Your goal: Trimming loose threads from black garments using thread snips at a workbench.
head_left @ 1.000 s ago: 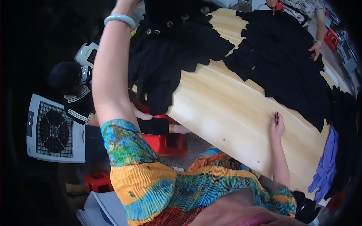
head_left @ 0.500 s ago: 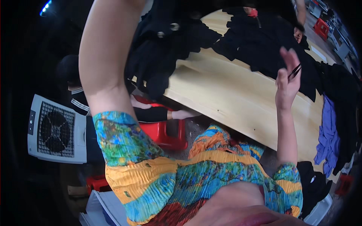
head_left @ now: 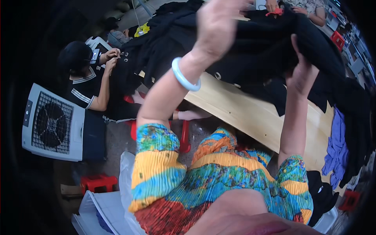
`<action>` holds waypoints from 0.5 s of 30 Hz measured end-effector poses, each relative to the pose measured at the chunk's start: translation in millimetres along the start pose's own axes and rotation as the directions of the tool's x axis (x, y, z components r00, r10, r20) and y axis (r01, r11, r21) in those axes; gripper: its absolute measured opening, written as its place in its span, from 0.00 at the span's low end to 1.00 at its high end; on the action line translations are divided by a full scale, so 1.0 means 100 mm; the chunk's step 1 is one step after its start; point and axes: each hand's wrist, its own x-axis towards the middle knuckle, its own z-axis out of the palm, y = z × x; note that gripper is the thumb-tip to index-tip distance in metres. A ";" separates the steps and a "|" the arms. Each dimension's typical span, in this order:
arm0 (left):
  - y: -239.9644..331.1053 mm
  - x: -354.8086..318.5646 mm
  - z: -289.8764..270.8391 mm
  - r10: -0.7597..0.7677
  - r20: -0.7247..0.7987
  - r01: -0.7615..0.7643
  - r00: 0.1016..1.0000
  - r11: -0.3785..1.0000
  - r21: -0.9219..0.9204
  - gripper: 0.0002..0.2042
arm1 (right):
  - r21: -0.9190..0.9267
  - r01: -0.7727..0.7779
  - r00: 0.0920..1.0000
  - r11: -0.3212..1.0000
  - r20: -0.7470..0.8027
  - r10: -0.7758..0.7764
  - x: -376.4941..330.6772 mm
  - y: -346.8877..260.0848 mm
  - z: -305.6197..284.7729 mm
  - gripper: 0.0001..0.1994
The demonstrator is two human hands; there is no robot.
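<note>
My left hand (head_left: 217, 29), with a pale bangle (head_left: 186, 74) round its wrist, is raised over the far part of the table; its fingers are smeared by motion. A dark garment (head_left: 270, 51) stretches beside it toward my right hand (head_left: 301, 78), partly lifted and blurred. One finger of my right hand points up and its thumb is apart, so it looks open. Black fabric touches or covers its other fingers. Whether my left hand grips the garment is hidden by blur. Pale rings (head_left: 217, 75) show along the garment's near edge.
The wooden table (head_left: 235, 103) bears more black fabric and a purple cloth (head_left: 335, 147) at right. A seated co-worker (head_left: 88, 74) handles something small at left. Other people's hands (head_left: 299, 10) are at the far side. A fan unit (head_left: 53, 121) and red stool (head_left: 98, 183) stand left.
My left hand has come down into view, its arm swinging rightward. Black fabric now covers part of my right hand, which stood uncovered before. More of the seated co-worker shows.
</note>
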 end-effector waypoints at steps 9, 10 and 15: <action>-1.96 -0.60 -2.15 -0.927 -0.327 0.581 0.183 0.370 -0.724 0.30 | 0.094 -0.111 0.990 0.989 -0.083 0.118 -0.07 -0.49 0.22 0.13; -1.99 -0.45 -2.19 -0.917 -0.318 0.598 0.240 0.397 -0.696 0.27 | -0.007 -0.117 0.983 0.993 -0.146 0.115 -0.06 -0.54 0.19 0.13; -1.56 1.13 -2.48 -0.667 -0.510 0.536 0.543 0.743 -0.400 0.07 | 0.036 -0.171 0.921 0.985 -0.350 0.173 0.22 -0.60 0.15 0.15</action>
